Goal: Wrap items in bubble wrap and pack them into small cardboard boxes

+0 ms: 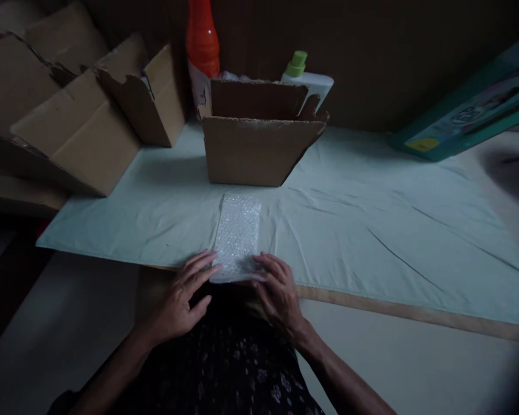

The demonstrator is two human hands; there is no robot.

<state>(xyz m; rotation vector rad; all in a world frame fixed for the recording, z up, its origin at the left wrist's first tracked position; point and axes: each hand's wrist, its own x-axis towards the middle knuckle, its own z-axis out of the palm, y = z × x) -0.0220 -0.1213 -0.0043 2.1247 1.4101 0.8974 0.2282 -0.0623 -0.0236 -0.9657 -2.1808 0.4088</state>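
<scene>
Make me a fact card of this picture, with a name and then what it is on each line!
Left hand: fingertips at the left edge of the bubble wrap
Right hand: fingertips at its right edge
Bubble wrap: flat rectangle, near the table's front edge
Cover: pale blue-green tablecloth, wrinkled
Behind the wrap: open cardboard box
Behind that box: orange bottle; white bottle with green cap
Left side: more cardboard boxes
Far right: teal package
</scene>
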